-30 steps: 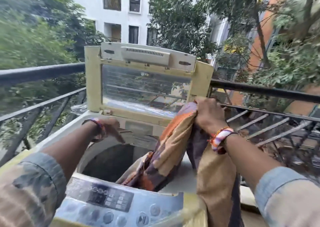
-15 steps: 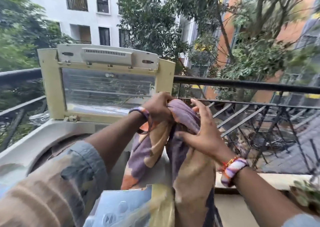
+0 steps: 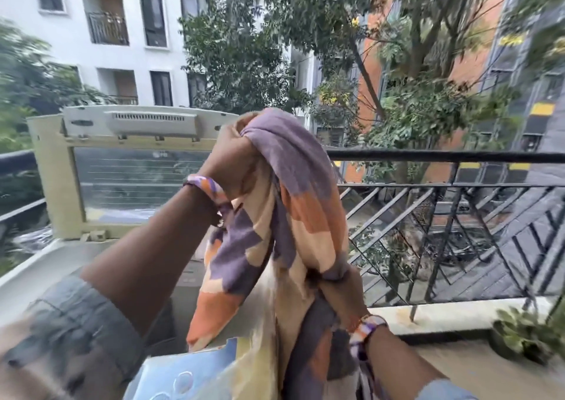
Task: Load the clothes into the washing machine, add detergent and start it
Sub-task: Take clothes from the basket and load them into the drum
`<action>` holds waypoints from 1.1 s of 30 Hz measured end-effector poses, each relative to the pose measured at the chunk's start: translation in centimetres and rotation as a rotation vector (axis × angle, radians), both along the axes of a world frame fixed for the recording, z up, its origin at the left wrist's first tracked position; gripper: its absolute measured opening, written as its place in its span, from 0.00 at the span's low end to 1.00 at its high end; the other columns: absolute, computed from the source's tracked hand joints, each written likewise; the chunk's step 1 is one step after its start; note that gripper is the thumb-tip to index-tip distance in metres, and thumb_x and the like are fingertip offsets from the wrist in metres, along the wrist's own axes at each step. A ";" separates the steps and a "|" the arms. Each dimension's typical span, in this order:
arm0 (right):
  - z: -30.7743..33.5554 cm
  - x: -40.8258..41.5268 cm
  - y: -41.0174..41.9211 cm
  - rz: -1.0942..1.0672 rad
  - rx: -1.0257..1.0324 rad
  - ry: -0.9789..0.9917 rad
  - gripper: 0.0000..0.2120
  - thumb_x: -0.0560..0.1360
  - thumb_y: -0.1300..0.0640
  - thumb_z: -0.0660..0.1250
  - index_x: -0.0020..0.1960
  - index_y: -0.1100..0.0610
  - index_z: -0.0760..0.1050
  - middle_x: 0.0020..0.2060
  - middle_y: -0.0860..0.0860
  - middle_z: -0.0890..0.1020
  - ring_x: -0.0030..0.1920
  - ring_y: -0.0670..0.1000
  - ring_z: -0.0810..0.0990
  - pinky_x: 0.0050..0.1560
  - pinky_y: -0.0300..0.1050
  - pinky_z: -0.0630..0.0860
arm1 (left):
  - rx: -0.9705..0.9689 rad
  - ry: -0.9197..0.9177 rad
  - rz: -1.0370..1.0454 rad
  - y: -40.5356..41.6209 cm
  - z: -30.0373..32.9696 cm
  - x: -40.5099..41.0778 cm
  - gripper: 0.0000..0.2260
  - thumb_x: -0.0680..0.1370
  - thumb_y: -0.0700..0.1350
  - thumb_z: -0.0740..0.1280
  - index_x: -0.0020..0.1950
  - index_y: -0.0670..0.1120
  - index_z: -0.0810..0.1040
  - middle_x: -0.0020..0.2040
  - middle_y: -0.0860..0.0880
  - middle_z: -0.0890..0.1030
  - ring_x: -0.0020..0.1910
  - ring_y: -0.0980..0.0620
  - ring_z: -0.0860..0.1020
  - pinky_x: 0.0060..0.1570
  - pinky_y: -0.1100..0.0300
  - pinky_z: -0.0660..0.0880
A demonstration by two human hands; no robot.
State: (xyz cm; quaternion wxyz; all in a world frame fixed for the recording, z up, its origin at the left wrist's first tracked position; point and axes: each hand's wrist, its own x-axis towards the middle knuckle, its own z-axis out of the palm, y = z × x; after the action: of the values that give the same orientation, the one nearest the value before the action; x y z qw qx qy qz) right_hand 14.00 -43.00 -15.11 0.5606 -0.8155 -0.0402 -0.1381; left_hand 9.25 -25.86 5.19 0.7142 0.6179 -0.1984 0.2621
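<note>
Left hand (image 3: 235, 161) grips cloth (image 3: 293, 216) high above washer (image 3: 46, 265); right hand (image 3: 345, 289) grips it lower, lid (image 3: 55, 179) up.

A top-loading washing machine (image 3: 39, 265) stands on a balcony beside a black metal railing (image 3: 443, 157), its yellowed lid (image 3: 55, 179) raised upright. A potted plant (image 3: 526, 335) sits on the balcony floor (image 3: 477, 366) below the railing's pale ledge (image 3: 452, 314).
</note>
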 end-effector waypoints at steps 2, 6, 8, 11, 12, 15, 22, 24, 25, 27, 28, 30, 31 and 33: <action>2.3 1.2 -0.7 -0.083 0.062 -0.065 0.11 0.64 0.63 0.73 0.40 0.71 0.77 0.32 0.58 0.76 0.36 0.51 0.74 0.34 0.45 0.65 | 0.068 0.004 0.152 2.3 0.2 -0.5 0.08 0.72 0.32 0.64 0.43 0.45 0.76 0.25 0.58 0.80 0.25 0.66 0.76 0.28 0.74 0.72; 8.6 3.9 -2.8 -0.243 0.080 -0.211 0.06 0.68 0.65 0.70 0.41 0.69 0.79 0.33 0.56 0.74 0.38 0.50 0.70 0.36 0.45 0.64 | 0.627 0.223 0.397 8.9 -2.2 -1.3 0.10 0.63 0.44 0.71 0.42 0.43 0.78 0.27 0.57 0.81 0.29 0.66 0.76 0.28 0.75 0.72; 12.3 4.2 -2.9 -0.236 0.070 -0.270 0.08 0.70 0.59 0.66 0.41 0.65 0.78 0.34 0.54 0.74 0.38 0.51 0.70 0.34 0.45 0.63 | 1.373 0.690 0.531 11.1 -3.6 -0.9 0.29 0.57 0.58 0.74 0.49 0.39 0.80 0.40 0.50 0.82 0.40 0.53 0.78 0.40 0.64 0.75; 16.5 2.8 -1.3 -0.197 -0.018 -0.377 0.10 0.70 0.57 0.61 0.32 0.60 0.72 0.30 0.52 0.73 0.35 0.52 0.70 0.34 0.46 0.63 | 1.788 0.932 0.516 9.1 -3.5 -1.5 0.50 0.51 0.71 0.73 0.65 0.43 0.70 0.61 0.46 0.76 0.59 0.49 0.75 0.58 0.59 0.70; 17.2 2.1 -0.5 -0.176 -0.098 -0.430 0.09 0.72 0.60 0.62 0.33 0.60 0.73 0.30 0.54 0.75 0.36 0.52 0.72 0.35 0.46 0.65 | 1.660 0.823 0.439 7.7 -2.8 -1.7 0.59 0.49 0.71 0.72 0.73 0.43 0.59 0.71 0.45 0.69 0.68 0.48 0.69 0.66 0.59 0.65; 18.4 0.4 1.8 -0.134 -0.248 -0.548 0.08 0.72 0.62 0.61 0.35 0.56 0.72 0.37 0.60 0.81 0.40 0.57 0.78 0.35 0.47 0.69 | 1.144 0.351 0.217 1.8 -0.8 -1.1 0.69 0.52 0.63 0.76 0.75 0.44 0.32 0.78 0.44 0.46 0.76 0.53 0.49 0.71 0.66 0.47; 18.8 -1.3 1.3 0.039 -0.331 -0.666 0.06 0.64 0.53 0.66 0.36 0.55 0.73 0.34 0.55 0.79 0.38 0.57 0.78 0.35 0.44 0.69 | 0.944 -0.120 0.266 -1.7 -0.3 1.9 0.42 0.49 0.55 0.73 0.63 0.45 0.75 0.52 0.47 0.82 0.50 0.56 0.78 0.54 0.63 0.76; 17.1 -1.6 0.3 0.173 -0.311 -0.659 0.18 0.61 0.52 0.72 0.50 0.56 0.77 0.42 0.53 0.80 0.46 0.56 0.79 0.41 0.39 0.70 | 0.941 -0.147 0.238 -0.9 -0.1 2.6 0.33 0.51 0.54 0.68 0.54 0.43 0.80 0.45 0.45 0.83 0.42 0.60 0.76 0.45 0.65 0.76; 15.9 -1.7 -0.2 0.231 -0.290 -0.621 0.30 0.60 0.52 0.76 0.60 0.56 0.73 0.51 0.50 0.78 0.54 0.52 0.77 0.50 0.36 0.69 | 0.891 -0.145 0.230 -0.7 -0.1 3.0 0.30 0.52 0.53 0.68 0.51 0.41 0.81 0.44 0.43 0.84 0.40 0.58 0.76 0.43 0.62 0.77; 11.5 -1.7 -1.0 0.295 -0.236 -0.471 0.52 0.55 0.47 0.81 0.72 0.52 0.58 0.65 0.44 0.67 0.66 0.46 0.66 0.67 0.39 0.62 | 0.732 -0.147 0.259 -0.5 -0.3 3.3 0.27 0.54 0.51 0.69 0.48 0.38 0.82 0.43 0.39 0.84 0.38 0.57 0.77 0.42 0.57 0.79; 8.7 -1.6 -1.4 0.313 -0.202 -0.373 0.59 0.51 0.43 0.81 0.73 0.50 0.53 0.68 0.45 0.66 0.68 0.46 0.65 0.70 0.44 0.63 | 0.637 -0.148 0.280 -0.5 -0.3 3.3 0.27 0.54 0.50 0.71 0.48 0.37 0.82 0.42 0.40 0.84 0.37 0.60 0.78 0.41 0.60 0.79; 3.0 -1.0 -2.0 0.383 -0.098 -0.147 0.65 0.44 0.41 0.83 0.72 0.48 0.52 0.65 0.49 0.71 0.65 0.45 0.72 0.66 0.50 0.71 | 0.427 -0.148 0.294 -0.4 -0.2 3.2 0.25 0.55 0.43 0.72 0.50 0.36 0.81 0.40 0.44 0.83 0.36 0.65 0.78 0.41 0.68 0.77; 0.5 -0.6 -2.1 0.400 -0.055 -0.048 0.67 0.42 0.43 0.84 0.72 0.49 0.51 0.64 0.49 0.72 0.63 0.44 0.73 0.63 0.50 0.74 | 0.317 -0.151 0.288 -0.5 0.0 3.1 0.23 0.56 0.39 0.73 0.50 0.34 0.81 0.38 0.48 0.83 0.35 0.64 0.79 0.40 0.69 0.76; -2.3 0.1 -1.6 0.351 0.049 0.051 0.69 0.40 0.43 0.84 0.73 0.48 0.50 0.63 0.48 0.75 0.63 0.46 0.75 0.62 0.51 0.75 | 0.112 -0.147 0.266 -0.6 0.3 2.8 0.16 0.61 0.28 0.72 0.48 0.33 0.80 0.31 0.55 0.83 0.33 0.64 0.79 0.38 0.70 0.77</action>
State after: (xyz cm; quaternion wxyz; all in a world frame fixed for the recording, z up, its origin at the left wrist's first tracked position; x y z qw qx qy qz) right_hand 14.10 -44.61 -17.40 0.5965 -0.7854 -0.1644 -0.0181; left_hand 12.07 -26.48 5.51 0.6212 0.6568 -0.1806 0.3875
